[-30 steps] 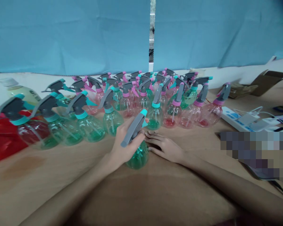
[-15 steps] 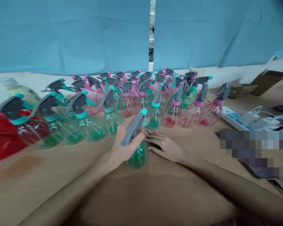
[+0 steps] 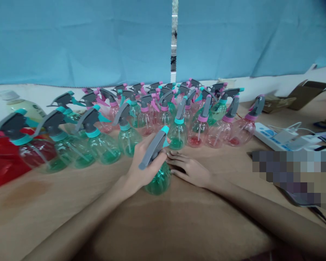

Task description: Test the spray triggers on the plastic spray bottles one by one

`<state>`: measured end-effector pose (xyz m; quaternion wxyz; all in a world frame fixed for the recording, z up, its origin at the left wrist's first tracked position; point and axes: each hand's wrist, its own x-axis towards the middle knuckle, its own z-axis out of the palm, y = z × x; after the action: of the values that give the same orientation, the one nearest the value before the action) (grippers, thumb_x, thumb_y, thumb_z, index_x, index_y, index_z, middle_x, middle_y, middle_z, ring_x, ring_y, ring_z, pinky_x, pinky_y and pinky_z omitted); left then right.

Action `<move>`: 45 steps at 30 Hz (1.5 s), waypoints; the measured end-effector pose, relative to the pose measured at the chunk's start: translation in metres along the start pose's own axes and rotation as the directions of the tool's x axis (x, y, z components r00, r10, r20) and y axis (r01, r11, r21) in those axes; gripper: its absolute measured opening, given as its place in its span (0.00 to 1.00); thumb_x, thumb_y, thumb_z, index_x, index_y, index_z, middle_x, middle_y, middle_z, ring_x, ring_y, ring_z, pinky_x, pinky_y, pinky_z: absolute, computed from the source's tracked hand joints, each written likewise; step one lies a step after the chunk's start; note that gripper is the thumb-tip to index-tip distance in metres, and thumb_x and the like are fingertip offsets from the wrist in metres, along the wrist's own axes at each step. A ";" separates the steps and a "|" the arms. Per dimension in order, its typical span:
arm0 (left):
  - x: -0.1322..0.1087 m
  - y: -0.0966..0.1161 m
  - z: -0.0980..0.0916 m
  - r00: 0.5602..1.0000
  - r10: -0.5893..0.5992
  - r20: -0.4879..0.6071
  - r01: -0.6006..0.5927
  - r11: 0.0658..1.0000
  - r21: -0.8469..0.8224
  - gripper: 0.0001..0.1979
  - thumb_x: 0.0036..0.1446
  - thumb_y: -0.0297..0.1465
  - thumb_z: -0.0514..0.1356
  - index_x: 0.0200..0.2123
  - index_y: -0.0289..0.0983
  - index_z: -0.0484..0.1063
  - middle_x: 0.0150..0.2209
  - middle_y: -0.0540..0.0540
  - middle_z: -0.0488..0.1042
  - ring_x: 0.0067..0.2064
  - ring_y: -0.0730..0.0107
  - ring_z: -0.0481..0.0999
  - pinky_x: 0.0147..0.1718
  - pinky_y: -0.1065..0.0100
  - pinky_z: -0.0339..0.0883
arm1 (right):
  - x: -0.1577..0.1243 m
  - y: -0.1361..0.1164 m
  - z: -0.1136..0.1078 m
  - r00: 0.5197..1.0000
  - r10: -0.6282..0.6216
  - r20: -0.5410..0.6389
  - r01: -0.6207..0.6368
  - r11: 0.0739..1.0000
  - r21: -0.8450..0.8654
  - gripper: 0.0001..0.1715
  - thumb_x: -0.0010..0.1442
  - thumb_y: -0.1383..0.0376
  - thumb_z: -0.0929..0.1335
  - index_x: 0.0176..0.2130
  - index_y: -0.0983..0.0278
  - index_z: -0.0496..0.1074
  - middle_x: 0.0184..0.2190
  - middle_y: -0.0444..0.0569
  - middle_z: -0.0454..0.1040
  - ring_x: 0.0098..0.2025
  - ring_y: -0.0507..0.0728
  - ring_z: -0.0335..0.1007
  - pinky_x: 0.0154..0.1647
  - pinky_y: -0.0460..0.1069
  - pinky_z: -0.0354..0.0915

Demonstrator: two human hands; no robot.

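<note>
A blue curtain hangs behind a brown table crowded with spray bottles. Just in front of them stands a green spray bottle, gripped at the neck by the left hand. The right hand lies flat, fingers spread, touching its base.

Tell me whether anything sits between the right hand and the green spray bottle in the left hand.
Nothing visible does. The right hand lies flat on the table, close beside the green spray bottle, which the left hand grips at the neck. The other spray bottles stand behind both hands.
</note>
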<state>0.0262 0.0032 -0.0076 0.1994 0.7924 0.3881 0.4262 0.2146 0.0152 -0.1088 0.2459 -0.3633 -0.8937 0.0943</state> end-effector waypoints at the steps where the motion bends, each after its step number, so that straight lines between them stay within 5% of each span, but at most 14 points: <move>1: 0.000 0.000 0.000 1.000 0.004 0.003 -0.004 1.000 0.002 0.12 0.49 0.25 0.53 0.38 0.40 0.67 0.31 0.49 0.71 0.31 0.67 0.70 0.27 0.67 0.63 | 0.000 0.000 0.000 1.000 0.000 -0.002 0.000 1.000 0.000 0.26 0.64 0.54 0.59 0.56 0.64 0.64 0.59 0.52 0.62 0.62 0.58 0.54 0.62 0.58 0.53; 15: 0.003 0.003 -0.003 0.998 -0.023 0.065 0.026 0.998 -0.049 0.03 0.48 0.28 0.52 0.28 0.39 0.65 0.25 0.51 0.65 0.25 0.71 0.64 0.24 0.68 0.60 | 0.000 0.000 0.000 1.000 0.004 -0.015 -0.003 1.000 0.022 0.25 0.63 0.55 0.60 0.57 0.61 0.63 0.59 0.50 0.62 0.62 0.58 0.54 0.62 0.59 0.54; 25: -0.003 0.005 0.000 0.997 -0.080 0.000 0.080 0.996 -0.047 0.09 0.51 0.27 0.54 0.36 0.37 0.69 0.30 0.47 0.71 0.31 0.68 0.69 0.30 0.66 0.64 | 0.000 -0.002 -0.003 0.999 0.002 -0.036 0.002 0.994 0.107 0.22 0.62 0.61 0.62 0.55 0.61 0.65 0.56 0.51 0.66 0.59 0.58 0.59 0.60 0.58 0.56; 30: -0.001 0.007 0.000 0.998 -0.057 -0.040 0.058 0.998 0.036 0.13 0.51 0.26 0.53 0.40 0.36 0.70 0.26 0.50 0.68 0.25 0.72 0.65 0.24 0.69 0.60 | -0.011 -0.019 -0.015 0.987 0.137 -0.089 -0.110 0.961 0.253 0.28 0.57 0.70 0.61 0.58 0.59 0.60 0.53 0.49 0.70 0.53 0.57 0.67 0.54 0.58 0.62; 35: 0.002 0.002 0.003 0.993 -0.055 -0.101 0.062 0.996 0.060 0.06 0.53 0.28 0.55 0.33 0.35 0.70 0.25 0.51 0.69 0.26 0.73 0.66 0.26 0.69 0.61 | -0.011 -0.050 -0.022 0.972 0.222 -0.072 -0.193 0.938 0.287 0.38 0.54 0.57 0.67 0.60 0.59 0.54 0.59 0.53 0.62 0.58 0.62 0.60 0.56 0.62 0.59; 40: 0.004 -0.002 0.002 0.995 -0.068 -0.073 0.062 0.995 -0.079 0.13 0.55 0.35 0.57 0.42 0.36 0.70 0.34 0.47 0.75 0.34 0.68 0.73 0.34 0.67 0.66 | 0.011 -0.079 -0.016 0.922 0.352 -0.163 -0.308 0.919 0.244 0.48 0.46 0.44 0.69 0.59 0.62 0.54 0.54 0.57 0.65 0.54 0.66 0.63 0.50 0.62 0.64; 45: 0.006 -0.008 -0.008 0.996 -0.089 -0.029 0.085 0.991 -0.105 0.21 0.52 0.38 0.60 0.49 0.38 0.67 0.37 0.46 0.75 0.37 0.63 0.75 0.38 0.62 0.68 | 0.028 -0.090 -0.010 0.866 0.456 -0.206 -0.427 0.888 0.168 0.45 0.47 0.42 0.67 0.54 0.66 0.57 0.44 0.59 0.72 0.46 0.69 0.69 0.40 0.61 0.67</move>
<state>0.0178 0.0129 -0.0056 0.2522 0.7560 0.4029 0.4500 0.1484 -0.0301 -0.0581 0.3445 -0.5518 -0.7433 0.1556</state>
